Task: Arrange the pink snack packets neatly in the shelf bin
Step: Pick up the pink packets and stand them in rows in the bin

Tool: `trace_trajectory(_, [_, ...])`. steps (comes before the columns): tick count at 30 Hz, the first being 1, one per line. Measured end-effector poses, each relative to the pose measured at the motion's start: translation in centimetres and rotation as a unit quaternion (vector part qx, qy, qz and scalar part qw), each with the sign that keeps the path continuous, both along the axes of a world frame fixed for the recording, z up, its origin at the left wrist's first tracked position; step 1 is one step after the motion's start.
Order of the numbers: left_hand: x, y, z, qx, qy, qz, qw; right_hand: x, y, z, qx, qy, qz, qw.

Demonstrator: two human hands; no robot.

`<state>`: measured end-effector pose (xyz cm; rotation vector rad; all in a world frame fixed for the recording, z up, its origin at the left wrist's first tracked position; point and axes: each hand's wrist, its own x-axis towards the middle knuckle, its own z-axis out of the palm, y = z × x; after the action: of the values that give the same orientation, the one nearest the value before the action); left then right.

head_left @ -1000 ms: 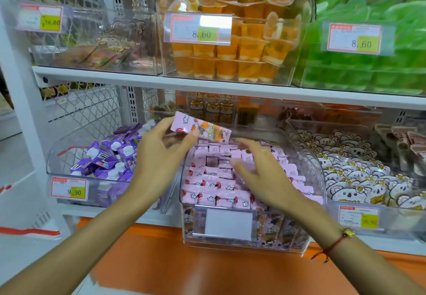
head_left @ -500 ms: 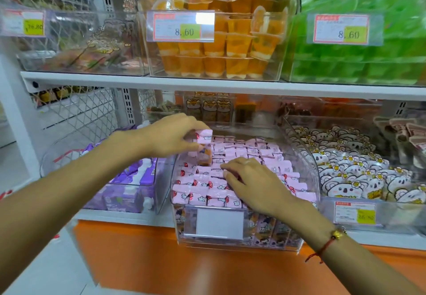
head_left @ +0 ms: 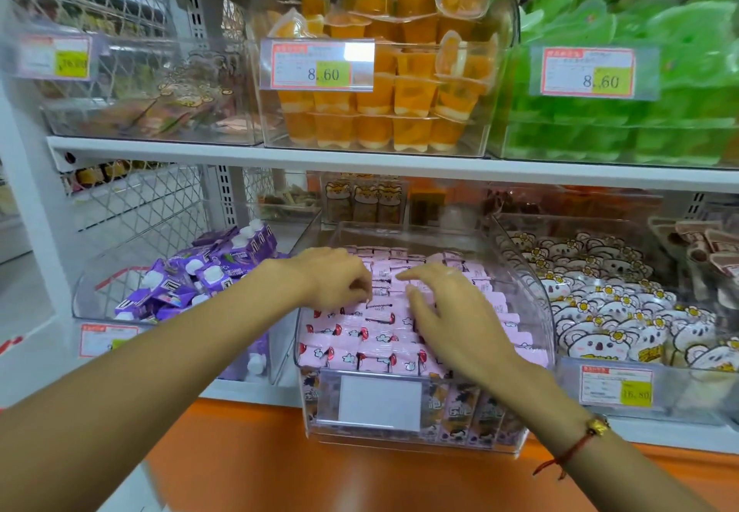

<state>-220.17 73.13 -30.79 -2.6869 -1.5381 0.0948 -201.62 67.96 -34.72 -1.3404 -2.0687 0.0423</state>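
Note:
Rows of pink snack packets (head_left: pixel 360 347) fill the clear shelf bin (head_left: pixel 538 303) on the lower shelf, at the middle of the head view. My left hand (head_left: pixel 336 279) is over the back left of the bin, its fingers curled down onto the packets. Whether it pinches one is hidden by the fingers. My right hand (head_left: pixel 456 319) rests on the packets at the middle right with its fingers spread and holds nothing. A red cord bracelet is on that wrist.
A bin of purple pouches (head_left: pixel 192 275) stands to the left and a bin of koala-print packets (head_left: pixel 600 311) to the right. The shelf board (head_left: pixel 400 163) above carries orange jelly cups (head_left: pixel 400 111) and green packs (head_left: pixel 640 119). A blank label holder (head_left: pixel 380 399) fronts the pink bin.
My left hand brought a pink packet down from above the bin into the back rows. My right hand slid from the front rows toward the middle and spread its fingers.

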Motion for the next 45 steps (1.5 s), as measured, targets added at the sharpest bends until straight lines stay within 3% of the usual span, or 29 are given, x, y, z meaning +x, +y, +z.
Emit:
trace_trajectory(4, [0.2,0.3,0.4,0.006,-0.053,-0.001,0.999,0.9,-0.4,0.7,0.031,0.022,0.003,0.999])
trace_trajectory(9, [1.1,0.0,-0.6,0.041,-0.07,-0.028,0.996,1.3,-1.5,-1.1,-0.079,-0.174,0.035,0.981])
trace_trajectory(12, [1.7,0.1,-0.5,0.057,-0.065,-0.021,0.996,1.4,-1.6,-1.0,-0.082,-0.159,0.035,0.983])
trace_trajectory(20, [2.0,0.0,-0.6,0.146,-0.173,0.036,0.973,1.4,-1.2,-1.4,-0.088,-0.181,0.027,0.979])
trace_trajectory(25, [1.8,-1.0,0.8,0.185,-0.427,0.088,0.881,1.5,-1.1,-1.2,-0.091,-0.181,0.025,0.979])
trace_trajectory(28, [1.5,-2.6,1.2,0.233,-0.525,0.099,0.812,1.4,-1.3,-1.1,-0.089,-0.172,0.03,0.981])
trace_trajectory(32, [1.6,-5.4,0.3,0.262,-0.621,0.087,0.733,0.9,-1.8,-0.1,-0.033,0.001,0.032,0.999])
trace_trajectory(35, [1.8,-7.0,-0.6,0.237,-0.679,0.091,0.689,0.0,-2.4,1.0,0.038,0.194,0.015,0.98])
trace_trajectory(36, [1.8,-7.3,-0.9,0.223,-0.694,0.099,0.678,-0.3,-2.6,1.4,0.054,0.217,0.024,0.974])
trace_trajectory(41, [1.8,-8.3,-1.6,0.061,-0.789,0.154,0.591,-1.2,-3.2,1.8,0.118,0.074,0.059,0.989])
trace_trajectory(43, [1.7,-8.5,-1.4,0.038,-0.798,0.161,0.579,-1.1,-3.1,1.7,0.076,0.121,0.078,0.987])
trace_trajectory(45, [1.4,-8.7,-1.0,0.02,-0.798,0.154,0.583,-1.1,-3.0,1.9,-0.055,0.241,0.109,0.963])
